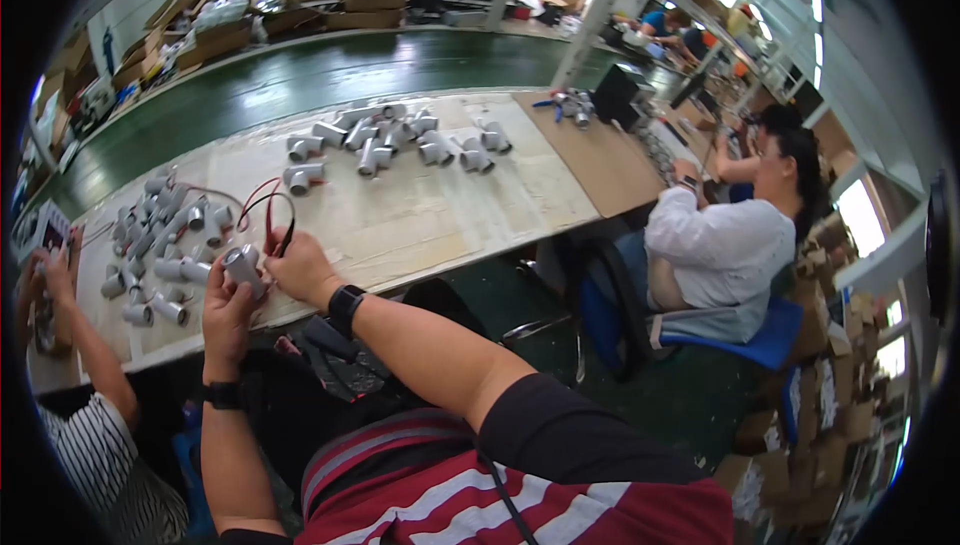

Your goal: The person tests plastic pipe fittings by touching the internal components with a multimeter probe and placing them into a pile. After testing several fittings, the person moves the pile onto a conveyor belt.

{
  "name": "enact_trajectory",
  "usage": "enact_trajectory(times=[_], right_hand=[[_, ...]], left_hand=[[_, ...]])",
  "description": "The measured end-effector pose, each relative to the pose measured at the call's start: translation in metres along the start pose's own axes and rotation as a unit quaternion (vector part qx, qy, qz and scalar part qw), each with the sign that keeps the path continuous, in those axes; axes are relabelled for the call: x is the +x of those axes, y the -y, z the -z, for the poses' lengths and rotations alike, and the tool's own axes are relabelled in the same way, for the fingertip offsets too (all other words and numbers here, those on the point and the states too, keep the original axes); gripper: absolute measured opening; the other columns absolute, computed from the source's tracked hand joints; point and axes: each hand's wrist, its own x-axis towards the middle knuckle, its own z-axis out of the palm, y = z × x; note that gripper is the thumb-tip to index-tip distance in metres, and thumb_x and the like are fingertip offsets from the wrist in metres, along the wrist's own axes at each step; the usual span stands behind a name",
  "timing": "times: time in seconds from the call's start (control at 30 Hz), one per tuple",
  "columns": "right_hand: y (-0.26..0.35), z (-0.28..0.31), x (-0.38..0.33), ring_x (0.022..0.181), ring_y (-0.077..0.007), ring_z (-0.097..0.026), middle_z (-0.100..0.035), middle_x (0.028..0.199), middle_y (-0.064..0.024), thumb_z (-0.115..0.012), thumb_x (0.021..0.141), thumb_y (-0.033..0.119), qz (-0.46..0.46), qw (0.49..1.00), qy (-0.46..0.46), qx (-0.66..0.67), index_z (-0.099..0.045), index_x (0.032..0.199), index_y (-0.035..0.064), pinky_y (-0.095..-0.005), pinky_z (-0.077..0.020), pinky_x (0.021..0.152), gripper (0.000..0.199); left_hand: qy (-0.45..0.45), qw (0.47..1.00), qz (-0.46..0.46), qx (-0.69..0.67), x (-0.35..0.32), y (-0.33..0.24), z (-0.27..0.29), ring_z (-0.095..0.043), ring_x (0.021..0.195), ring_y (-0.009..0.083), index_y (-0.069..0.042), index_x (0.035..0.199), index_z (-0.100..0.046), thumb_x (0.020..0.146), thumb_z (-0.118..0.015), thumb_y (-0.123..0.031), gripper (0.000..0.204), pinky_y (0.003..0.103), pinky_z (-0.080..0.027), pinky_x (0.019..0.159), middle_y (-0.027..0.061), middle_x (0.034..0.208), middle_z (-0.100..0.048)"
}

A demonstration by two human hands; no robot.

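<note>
My left hand (228, 317) is closed around a grey tube-shaped fitting (240, 267), with its round open end facing up. Just to its right, my right hand (303, 270) pinches a pair of red and black wire leads (291, 207), which loop up from the fingers. The tips of the leads are hidden by my fingers, so I cannot tell whether they touch the fitting. A pile of similar grey fittings (165, 230) lies left of my hands on the pale tabletop (400, 225). More T-shaped grey fittings (375, 157) stand in a loose group farther back.
At the left edge, another person's hand (55, 275) is by a box-shaped device (45, 230). A person in white (715, 235) sits to the right beside a brown board (590, 155). Behind the table runs a green surface (330, 70); cartons (370, 0) line the back.
</note>
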Motion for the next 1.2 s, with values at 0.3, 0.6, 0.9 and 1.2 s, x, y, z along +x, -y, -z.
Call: enact_trajectory(times=[0.3,0.6,0.9,1.2], right_hand=[[-0.009,-0.002,0.007,0.068,-0.0273,-0.068,-0.069,0.075,-0.016,-0.067,0.079,0.004,0.022,1.0,-0.009,-0.016,-0.067,0.088,0.0001,-0.0372,-0.0541,0.065,0.01],[-0.004,0.001,0.002,0.067,-0.0257,-0.068,-0.069,0.074,-0.0153,-0.067,0.079,0.005,0.017,1.0,0.005,-0.014,-0.066,0.087,0.0004,-0.0369,-0.0541,0.064,0.009],[0.003,0.005,0.003,0.068,-0.0254,-0.068,-0.069,0.074,-0.0151,-0.069,0.08,0.008,0.01,1.0,0.019,-0.023,-0.066,0.089,0.0003,-0.0364,-0.0542,0.063,0.012],[0.007,0.009,-0.001,0.069,-0.0277,-0.067,-0.068,0.074,-0.0151,-0.07,0.079,0.007,0.028,0.999,0.001,-0.03,-0.065,0.084,0.0017,-0.0375,-0.0537,0.065,0.009]], left_hand=[[0.023,1.0,0.009,-0.002,0.005,0.0,0.001,-0.064,0.114,0.021,-0.011,0.154,-0.035,0.101,-0.059,-0.005,0.059,0.036,-0.055,0.096,0.0098,0.132,-0.061],[0.009,1.0,-0.004,-0.027,0.003,0.0,-0.003,-0.061,0.119,0.0211,-0.008,0.155,-0.036,0.102,-0.059,-0.007,0.057,0.036,-0.051,0.101,0.0106,0.137,-0.059],[-0.007,0.999,-0.029,0.025,0.003,0.007,0.003,-0.06,0.119,0.0178,-0.004,0.153,-0.038,0.103,-0.057,-0.007,0.053,0.033,-0.048,0.102,0.01,0.137,-0.06],[-0.095,0.99,0.004,0.106,0.008,0.006,-0.012,-0.063,0.095,0.0133,-0.003,0.141,-0.046,0.101,-0.06,-0.008,0.043,0.027,-0.052,0.083,0.0069,0.113,-0.065]])
